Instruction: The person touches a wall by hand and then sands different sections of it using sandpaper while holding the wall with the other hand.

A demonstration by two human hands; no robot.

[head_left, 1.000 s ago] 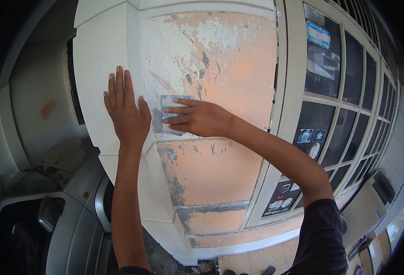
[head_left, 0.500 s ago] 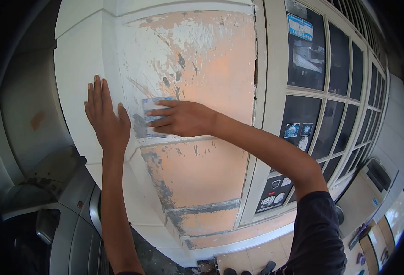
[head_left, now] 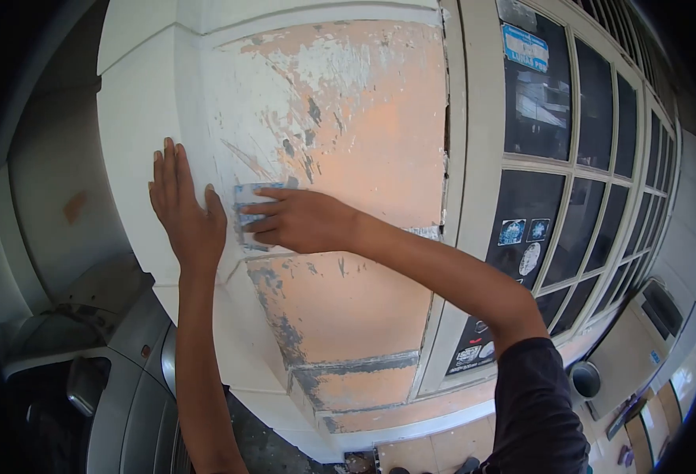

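My right hand (head_left: 310, 221) presses a sheet of sandpaper (head_left: 245, 197) with a blue-and-white printed back flat against the wall, fingers spread over it. The grit side is hidden against the surface. Under and around it, the wall panel (head_left: 387, 150) shows peach paint with worn white and grey patches. To the left, my left hand (head_left: 192, 221) lies open on the white pillar face (head_left: 138, 118), palm down and fingers pointing up, holding nothing.
A barred window (head_left: 573, 170) with stickers on its dark panes stands right of the panel. A grey car (head_left: 127, 395) is close at lower left. At lower right are a pale cabinet-like box (head_left: 624, 347) and a tiled floor (head_left: 419, 454).
My right hand has slid down and slightly left along the wall with the sandpaper. My left hand stays on the pillar. The view has shifted slightly.
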